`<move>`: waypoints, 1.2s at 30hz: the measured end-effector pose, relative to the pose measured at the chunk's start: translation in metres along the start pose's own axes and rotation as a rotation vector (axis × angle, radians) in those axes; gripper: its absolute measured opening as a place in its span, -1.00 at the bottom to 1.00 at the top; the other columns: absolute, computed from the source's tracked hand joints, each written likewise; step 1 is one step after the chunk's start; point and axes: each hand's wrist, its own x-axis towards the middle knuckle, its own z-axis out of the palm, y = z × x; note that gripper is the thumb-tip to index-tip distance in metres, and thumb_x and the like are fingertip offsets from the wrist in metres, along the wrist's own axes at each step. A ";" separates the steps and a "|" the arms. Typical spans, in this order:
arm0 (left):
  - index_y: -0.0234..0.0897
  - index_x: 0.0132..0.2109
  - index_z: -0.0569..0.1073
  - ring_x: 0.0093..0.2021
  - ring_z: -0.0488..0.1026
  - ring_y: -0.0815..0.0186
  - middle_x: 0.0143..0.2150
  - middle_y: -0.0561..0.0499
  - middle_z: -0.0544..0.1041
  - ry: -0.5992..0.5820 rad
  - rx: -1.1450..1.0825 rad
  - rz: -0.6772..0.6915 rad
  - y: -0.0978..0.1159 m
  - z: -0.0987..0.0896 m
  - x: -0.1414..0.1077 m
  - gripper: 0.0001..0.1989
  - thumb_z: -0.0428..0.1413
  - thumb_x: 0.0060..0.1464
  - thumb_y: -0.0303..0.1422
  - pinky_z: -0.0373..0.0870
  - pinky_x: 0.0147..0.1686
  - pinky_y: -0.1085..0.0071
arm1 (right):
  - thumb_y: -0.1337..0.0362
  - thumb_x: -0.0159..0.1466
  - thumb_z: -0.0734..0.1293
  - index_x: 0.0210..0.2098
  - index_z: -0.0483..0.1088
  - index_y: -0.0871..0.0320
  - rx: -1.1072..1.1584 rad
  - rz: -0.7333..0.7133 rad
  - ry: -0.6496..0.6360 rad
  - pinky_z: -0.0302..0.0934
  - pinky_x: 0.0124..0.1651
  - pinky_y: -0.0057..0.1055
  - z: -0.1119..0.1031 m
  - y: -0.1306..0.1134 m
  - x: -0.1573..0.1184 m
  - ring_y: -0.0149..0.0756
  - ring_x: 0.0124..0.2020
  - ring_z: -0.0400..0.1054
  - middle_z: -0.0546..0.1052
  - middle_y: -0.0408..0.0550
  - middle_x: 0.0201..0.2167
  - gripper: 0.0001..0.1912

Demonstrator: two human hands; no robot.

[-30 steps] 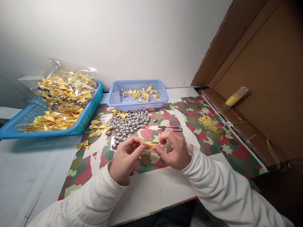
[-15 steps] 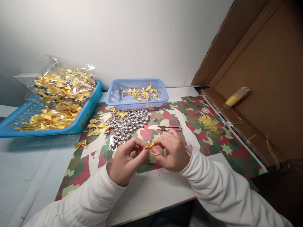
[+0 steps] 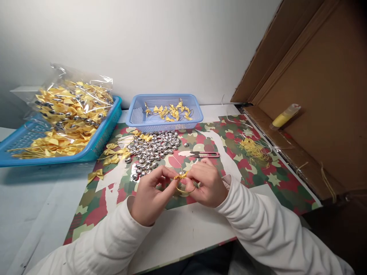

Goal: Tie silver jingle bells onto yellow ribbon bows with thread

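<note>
Between my two hands is a yellow ribbon bow [image 3: 180,176] with a silver bell at its middle and a loop of gold cord [image 3: 183,191] hanging below. My left hand [image 3: 153,194] pinches the bow's left side between thumb and forefinger. On the other side, my right hand [image 3: 207,182] is closed on the bow's right end and the cord; its fingertips are partly hidden. Just beyond the hands lies a heap of silver bells [image 3: 155,147]. Thread snips [image 3: 205,154] with a pinkish handle rest behind my right hand.
A blue basket [image 3: 130,120] at the back holds several finished-looking bows with cords. To the left, a larger blue basket [image 3: 110,126] carries a clear bag [image 3: 76,101] of bows and bells. Loose bows [image 3: 96,175] lie left; yellow cord scraps [image 3: 254,149] and a glue stick [image 3: 285,116] are right.
The cord loop now hangs rounder and more open beneath the bow, and the bell has tilted slightly. Both hands keep their pinch in nearly the same place.
</note>
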 end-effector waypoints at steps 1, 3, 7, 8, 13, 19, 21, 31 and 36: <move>-0.25 -0.38 0.39 -0.46 0.39 0.36 -0.44 0.04 0.45 -0.009 -0.005 -0.002 0.001 0.000 0.000 -0.89 0.13 0.10 -0.37 0.33 -0.51 0.45 | 0.38 0.18 0.15 -0.58 0.22 0.15 0.003 0.000 -0.007 -0.08 -0.37 -0.36 0.000 0.000 0.000 -0.44 -0.58 0.09 0.30 -0.23 -0.68 -0.79; -0.25 -0.34 0.39 -0.48 0.36 0.39 -0.43 0.06 0.43 -0.033 -0.016 0.007 0.003 -0.001 0.000 -0.91 0.14 0.09 -0.36 0.32 -0.53 0.47 | 0.38 0.18 0.15 -0.57 0.25 0.15 0.005 -0.001 -0.027 -0.08 -0.36 -0.36 -0.001 0.000 0.000 -0.44 -0.58 0.10 0.33 -0.23 -0.66 -0.80; -0.25 -0.29 0.39 -0.49 0.36 0.42 -0.40 0.06 0.43 -0.051 0.003 0.045 0.005 -0.001 -0.001 -0.91 0.16 0.09 -0.36 0.33 -0.54 0.49 | 0.38 0.19 0.15 -0.54 0.28 0.16 -0.008 -0.003 -0.042 -0.09 -0.36 -0.35 -0.001 0.001 0.000 -0.44 -0.58 0.11 0.35 -0.22 -0.65 -0.81; -0.24 -0.28 0.39 -0.50 0.36 0.42 -0.39 0.07 0.44 -0.035 0.022 0.052 0.005 0.000 -0.001 -0.91 0.16 0.09 -0.37 0.33 -0.54 0.49 | 0.38 0.19 0.15 -0.55 0.28 0.16 -0.014 0.000 -0.040 -0.09 -0.36 -0.35 -0.001 0.002 0.000 -0.44 -0.58 0.11 0.35 -0.22 -0.65 -0.80; -0.24 -0.27 0.39 -0.50 0.35 0.44 -0.38 0.07 0.46 0.031 0.142 0.123 0.005 0.000 -0.003 -0.86 0.21 0.03 -0.39 0.32 -0.55 0.52 | 0.38 0.20 0.16 -0.58 0.25 0.16 -0.092 -0.057 -0.006 -0.12 -0.37 -0.35 0.000 0.000 0.000 -0.44 -0.59 0.04 0.30 -0.23 -0.68 -0.77; -0.22 -0.22 0.46 -0.45 0.44 0.40 -0.37 0.04 0.51 -0.005 -0.124 -0.048 0.005 -0.002 -0.002 -0.92 0.15 0.12 -0.34 0.40 -0.48 0.51 | 0.28 0.21 0.25 -0.39 0.39 0.15 -0.144 0.004 -0.081 -0.01 -0.23 -0.32 -0.015 0.013 0.007 -0.34 -0.42 0.23 0.48 -0.15 -0.49 -0.90; -0.18 -0.17 0.47 -0.43 0.46 0.39 -0.38 0.06 0.51 -0.004 -0.267 -0.131 0.006 -0.003 -0.002 -0.87 0.17 0.11 -0.32 0.39 -0.50 0.53 | 0.26 0.18 0.30 -0.34 0.40 0.14 -0.249 0.234 -0.076 0.02 -0.19 -0.30 -0.023 0.026 0.010 -0.26 -0.30 0.27 0.50 -0.09 -0.38 -0.90; -0.18 -0.35 0.52 -0.60 0.29 0.46 -0.48 0.08 0.43 -0.152 -0.588 -0.139 0.001 0.000 0.000 -0.87 0.25 0.04 -0.24 0.31 -0.58 0.48 | 0.14 0.26 0.33 -0.33 0.37 0.13 -0.585 0.606 -0.247 0.04 -0.23 -0.24 -0.021 0.066 0.002 -0.06 -0.18 0.24 0.44 0.06 -0.25 -0.82; -0.25 -0.42 0.45 -0.58 0.33 0.45 -0.45 0.06 0.41 -0.116 -0.545 -0.159 0.002 0.001 0.000 -0.79 0.26 0.02 -0.25 0.33 -0.57 0.47 | 0.15 0.29 0.29 -0.46 0.20 0.11 -0.476 0.563 -0.239 0.06 -0.26 -0.30 -0.019 0.066 0.000 -0.16 -0.27 0.28 0.42 -0.03 -0.39 -0.74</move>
